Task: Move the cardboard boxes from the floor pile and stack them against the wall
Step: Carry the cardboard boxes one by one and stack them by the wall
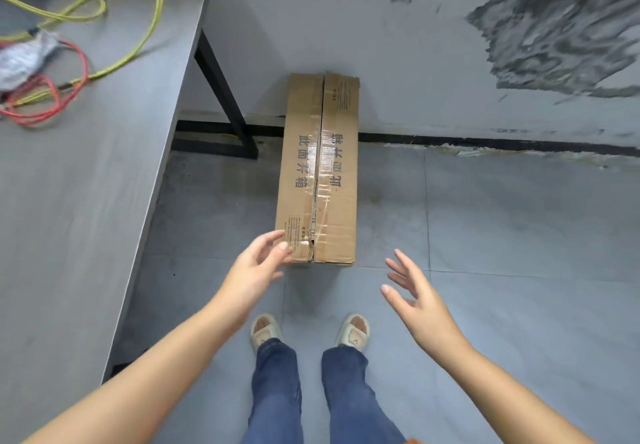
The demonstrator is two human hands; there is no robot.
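A long brown cardboard box (320,169) lies on the grey floor, its far end against the wall and its taped seam facing up. My left hand (254,270) is at the box's near left corner with relaxed fingers, and its fingertips overlap that corner. My right hand (414,294) hovers to the right of the box's near end with fingers spread, and it holds nothing. No other boxes are in view.
A grey table (86,183) with black legs (221,97) stands on the left, close beside the box; yellow and red cables (69,62) lie on it. The grey wall (415,62) runs across the back. My feet in slippers (310,332) stand just behind the box.
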